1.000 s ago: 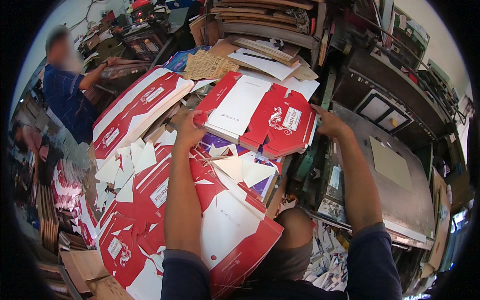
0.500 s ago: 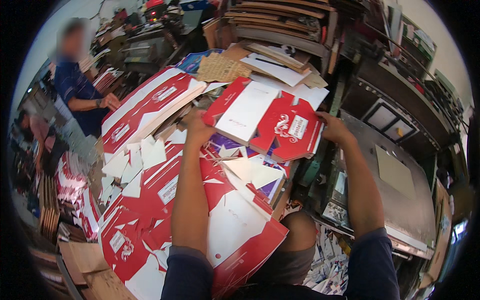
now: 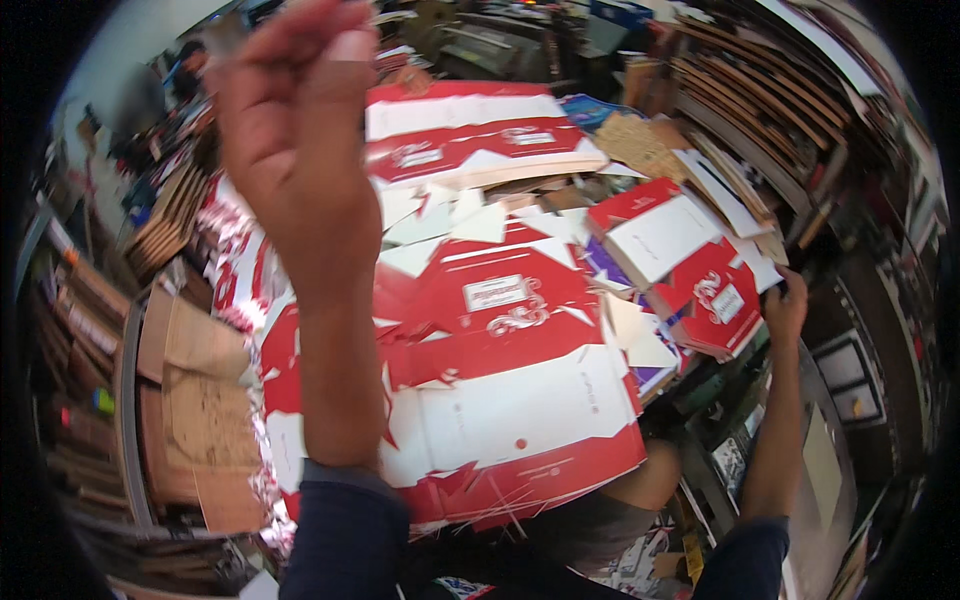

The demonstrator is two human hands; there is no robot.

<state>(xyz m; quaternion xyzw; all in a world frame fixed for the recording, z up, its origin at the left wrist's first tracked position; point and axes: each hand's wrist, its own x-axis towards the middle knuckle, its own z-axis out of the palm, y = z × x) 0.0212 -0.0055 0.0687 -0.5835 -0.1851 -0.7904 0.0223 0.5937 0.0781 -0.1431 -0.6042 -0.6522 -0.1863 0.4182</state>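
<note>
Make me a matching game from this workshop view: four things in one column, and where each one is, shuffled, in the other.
Things
1. left hand
2. right hand
3. purple sheet
4. tan patterned sheet

Places
A. partly covered by the small red-and-white carton stack
B. next to a blue printed sheet
C. up in the air, at the upper left of the picture
D. at the right-hand edge of that carton stack

Right pairs: 1-C, 2-D, 3-A, 4-B

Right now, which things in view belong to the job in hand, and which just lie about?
Likely the job:
small red-and-white stack, by right hand
large red-and-white sheets

Lying about, apparently:
white scraps
brown boards
tan sheet
</note>
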